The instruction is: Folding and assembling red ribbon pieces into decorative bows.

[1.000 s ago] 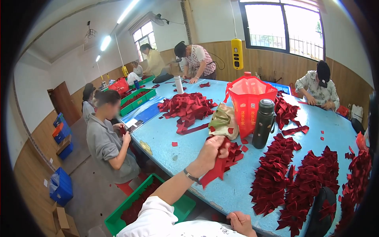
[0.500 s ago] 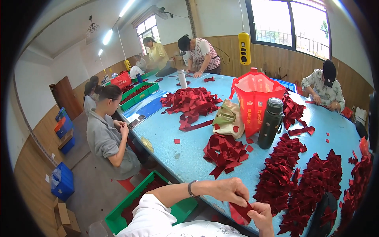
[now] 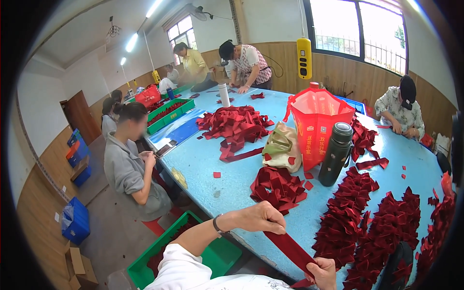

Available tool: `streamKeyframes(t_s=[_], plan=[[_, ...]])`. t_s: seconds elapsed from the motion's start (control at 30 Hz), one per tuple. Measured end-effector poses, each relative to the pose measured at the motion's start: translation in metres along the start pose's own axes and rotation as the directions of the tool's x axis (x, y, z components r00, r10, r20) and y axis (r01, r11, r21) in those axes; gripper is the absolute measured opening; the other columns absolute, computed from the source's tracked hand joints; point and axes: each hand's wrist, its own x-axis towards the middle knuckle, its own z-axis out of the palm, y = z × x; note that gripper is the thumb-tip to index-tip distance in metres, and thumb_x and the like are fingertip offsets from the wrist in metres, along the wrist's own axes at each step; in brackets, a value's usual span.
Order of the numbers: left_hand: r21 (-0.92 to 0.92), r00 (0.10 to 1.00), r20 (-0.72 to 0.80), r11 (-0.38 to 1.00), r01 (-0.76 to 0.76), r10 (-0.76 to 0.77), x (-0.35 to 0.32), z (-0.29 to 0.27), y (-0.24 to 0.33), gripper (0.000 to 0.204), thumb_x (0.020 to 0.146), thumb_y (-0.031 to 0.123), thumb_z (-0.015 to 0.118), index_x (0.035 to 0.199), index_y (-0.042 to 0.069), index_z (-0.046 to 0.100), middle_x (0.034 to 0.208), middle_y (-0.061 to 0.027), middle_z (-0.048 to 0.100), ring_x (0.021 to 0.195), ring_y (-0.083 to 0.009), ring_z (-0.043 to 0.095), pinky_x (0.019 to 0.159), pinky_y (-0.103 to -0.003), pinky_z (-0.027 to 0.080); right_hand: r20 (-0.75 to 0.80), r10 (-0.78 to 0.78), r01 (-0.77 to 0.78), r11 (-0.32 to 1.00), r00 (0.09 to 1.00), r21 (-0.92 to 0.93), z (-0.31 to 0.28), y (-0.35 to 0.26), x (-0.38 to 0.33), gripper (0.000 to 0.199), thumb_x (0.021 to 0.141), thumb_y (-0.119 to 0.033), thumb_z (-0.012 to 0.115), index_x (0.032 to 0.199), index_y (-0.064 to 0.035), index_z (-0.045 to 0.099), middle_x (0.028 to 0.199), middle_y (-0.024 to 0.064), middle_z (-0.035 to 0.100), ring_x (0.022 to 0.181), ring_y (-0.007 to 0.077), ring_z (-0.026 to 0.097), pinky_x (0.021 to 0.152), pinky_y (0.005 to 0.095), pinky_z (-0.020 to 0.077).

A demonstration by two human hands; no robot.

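One long, flat strip of dark red ribbon (image 3: 292,250), soft and velvety to the eye, is stretched slantwise between two bare hands over the near edge of the table. The left hand (image 3: 259,217), with a dark band around its wrist, grasps the upper end, fingers bent down over the cloth. The right hand (image 3: 323,271) pinches the lower end between thumb and fingers, and a bit of red shows beneath it; I can't tell whether that belongs to the same strip.

The light blue tabletop (image 3: 203,188) has a worn, chipped rim. Just beyond the left hand lies one small pile of flat red ribbon pieces (image 3: 278,187), too jumbled to count. Farther off sits one larger, looser heap of long red ribbons (image 3: 234,124). To the right I count three long rows of pointed, folded red bows (image 3: 345,217), crowded and spiky.

Behind the small pile stand two bags: one slouching cream-and-green cloth bag (image 3: 282,149) and one stiff, glossy red carrier bag (image 3: 316,130). Beside them is a single dark green cylindrical bottle (image 3: 336,157), upright. One green plastic crate (image 3: 220,256) with smooth walls sits below the table edge, left of the hands, red pieces inside.
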Motion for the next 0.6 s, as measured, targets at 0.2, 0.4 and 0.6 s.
streamKeyframes(t_s=[0.2,0.4,0.6], plan=[[-0.058,0.984,-0.178,0.998,0.02,-0.03,-0.008,-0.011,-0.01,0.016,0.085,0.015,0.068,0.089,-0.001,0.068,0.071,-0.0037,0.064,0.063,-0.0076,0.055,0.059,-0.024,0.045,-0.023,0.075,-0.075,0.997,0.997,0.003,-0.005,-0.007,-0.003,0.024,0.09,-0.009,0.059,0.067,-0.0023,0.057,0.051,0.0004,0.051,0.038,0.0047,0.039,0.036,0.0211,0.0245],[-0.021,0.96,-0.273,0.998,0.058,-0.061,-0.007,-0.019,-0.02,0.016,0.083,0.015,0.069,0.087,0.0,0.069,0.071,-0.0059,0.066,0.063,-0.0087,0.058,0.06,-0.023,0.047,-0.088,0.029,-0.027,0.999,0.996,0.022,-0.018,-0.005,-0.006,0.024,0.091,-0.01,0.058,0.068,-0.0026,0.058,0.052,0.0007,0.052,0.04,0.0053,0.04,0.038,0.0216,0.0267],[0.318,0.972,-0.229,0.94,0.124,-0.051,0.002,-0.004,-0.06,0.021,0.085,0.015,0.067,0.099,0.0,0.065,0.095,-0.011,0.066,0.087,-0.0151,0.062,0.075,-0.028,0.048,-0.157,0.036,-0.031,0.999,0.987,0.032,-0.014,-0.01,-0.008,0.023,0.09,-0.01,0.059,0.069,-0.0016,0.059,0.054,-0.0006,0.053,0.043,0.0053,0.042,0.04,0.0218,0.0279]])
